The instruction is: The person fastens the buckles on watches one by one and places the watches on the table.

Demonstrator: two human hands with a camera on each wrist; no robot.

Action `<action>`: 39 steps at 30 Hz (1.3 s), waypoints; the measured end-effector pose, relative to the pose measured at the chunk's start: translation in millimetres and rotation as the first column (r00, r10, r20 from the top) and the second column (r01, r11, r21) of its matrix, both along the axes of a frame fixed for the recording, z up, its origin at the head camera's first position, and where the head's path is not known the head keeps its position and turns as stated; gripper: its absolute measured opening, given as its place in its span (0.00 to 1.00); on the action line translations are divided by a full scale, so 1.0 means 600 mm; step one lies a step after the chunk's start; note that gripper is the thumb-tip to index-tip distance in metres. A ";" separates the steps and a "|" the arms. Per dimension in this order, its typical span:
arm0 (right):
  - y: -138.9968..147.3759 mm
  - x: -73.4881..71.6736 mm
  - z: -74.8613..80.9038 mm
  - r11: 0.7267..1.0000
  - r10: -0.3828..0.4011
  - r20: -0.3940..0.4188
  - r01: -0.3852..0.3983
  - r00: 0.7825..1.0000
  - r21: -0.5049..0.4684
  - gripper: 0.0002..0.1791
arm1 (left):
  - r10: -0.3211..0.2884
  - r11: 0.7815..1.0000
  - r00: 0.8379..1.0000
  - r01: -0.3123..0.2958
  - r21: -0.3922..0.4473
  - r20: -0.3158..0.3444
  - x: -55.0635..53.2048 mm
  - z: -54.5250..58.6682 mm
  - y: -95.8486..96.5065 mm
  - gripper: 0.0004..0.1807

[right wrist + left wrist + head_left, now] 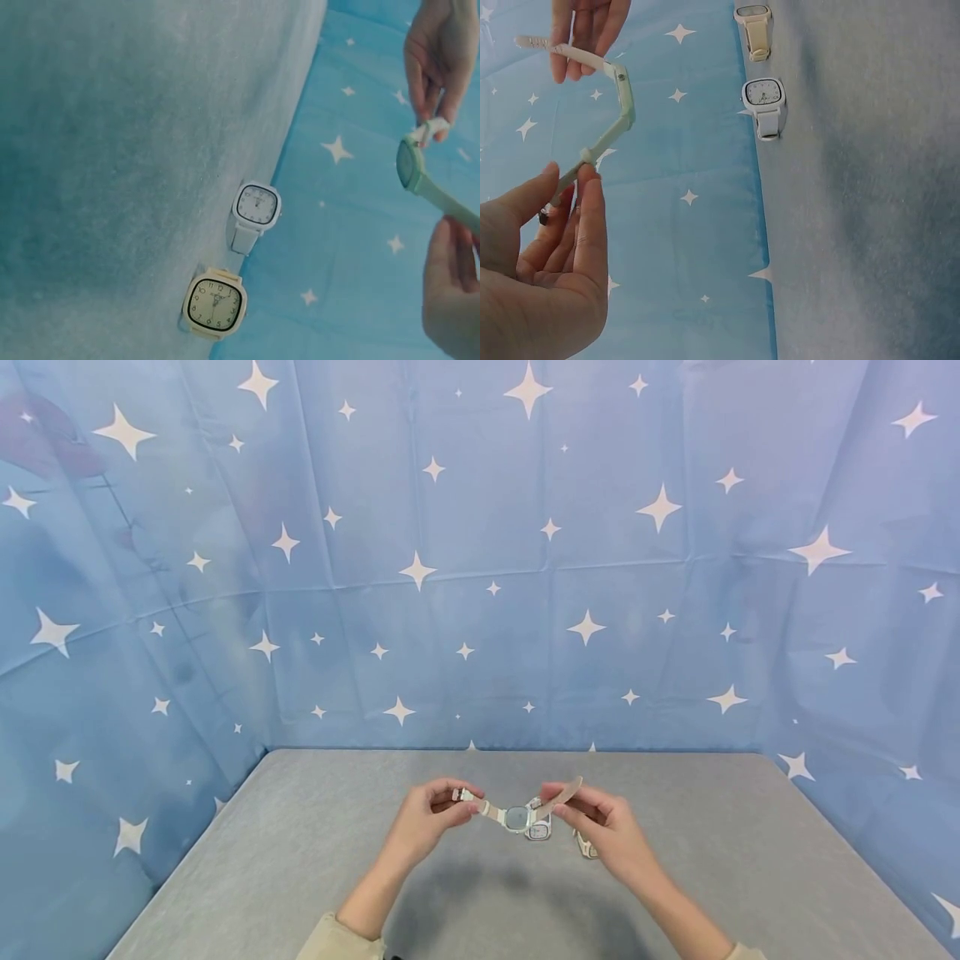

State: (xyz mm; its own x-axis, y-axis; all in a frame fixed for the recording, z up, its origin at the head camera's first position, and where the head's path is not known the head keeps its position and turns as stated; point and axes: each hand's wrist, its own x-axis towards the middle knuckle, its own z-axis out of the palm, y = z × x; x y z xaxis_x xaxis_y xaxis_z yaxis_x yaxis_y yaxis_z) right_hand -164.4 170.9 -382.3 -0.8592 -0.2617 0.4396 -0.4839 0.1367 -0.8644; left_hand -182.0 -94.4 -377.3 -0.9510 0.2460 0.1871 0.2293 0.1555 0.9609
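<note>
A pale green wristwatch is stretched between both hands above the table, its strap unfastened. My left hand pinches the buckle end between thumb and fingers. The longer strap end is pinched by my right hand, with the tip sticking up past the fingers. In the right wrist view the round-cornered case hangs between the two hands. Behind it on the table lies a white watch with a black-ringed dial. A cream watch sits beside that one, partly hidden by my right hand in the head view.
The grey table spreads around the hands, with their shadows on its near part. A blue curtain with white stars hangs behind the table and along its sides.
</note>
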 end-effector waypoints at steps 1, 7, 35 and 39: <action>0.000 0.000 0.000 1.000 0.000 -0.008 0.000 1.000 -0.010 0.15 | 0.006 1.000 1.000 -0.006 0.009 -0.003 0.000 -0.001 0.001 0.14; -0.001 0.003 0.001 0.999 -0.015 -0.017 0.015 1.000 -0.044 0.16 | 0.008 0.997 1.000 -0.008 0.077 -0.005 0.000 -0.004 0.007 0.16; -0.002 0.005 -0.002 0.997 -0.068 -0.055 0.070 0.996 0.027 0.18 | -0.117 0.935 0.993 0.112 0.336 -0.006 0.004 -0.010 0.018 0.19; -0.003 0.005 -0.004 0.993 -0.078 -0.110 0.087 0.991 0.074 0.18 | -0.093 0.938 0.996 0.091 0.334 -0.011 0.005 -0.010 0.021 0.18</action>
State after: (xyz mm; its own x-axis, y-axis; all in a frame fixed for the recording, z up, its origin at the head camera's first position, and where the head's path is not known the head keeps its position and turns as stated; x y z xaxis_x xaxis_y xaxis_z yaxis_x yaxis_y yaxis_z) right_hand -161.2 169.4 -384.9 -0.8287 -0.2291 0.5106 -0.5568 0.2454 -0.7936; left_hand -179.2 -81.6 -383.4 -0.9282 0.2566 0.2694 0.2229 -0.1961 0.9549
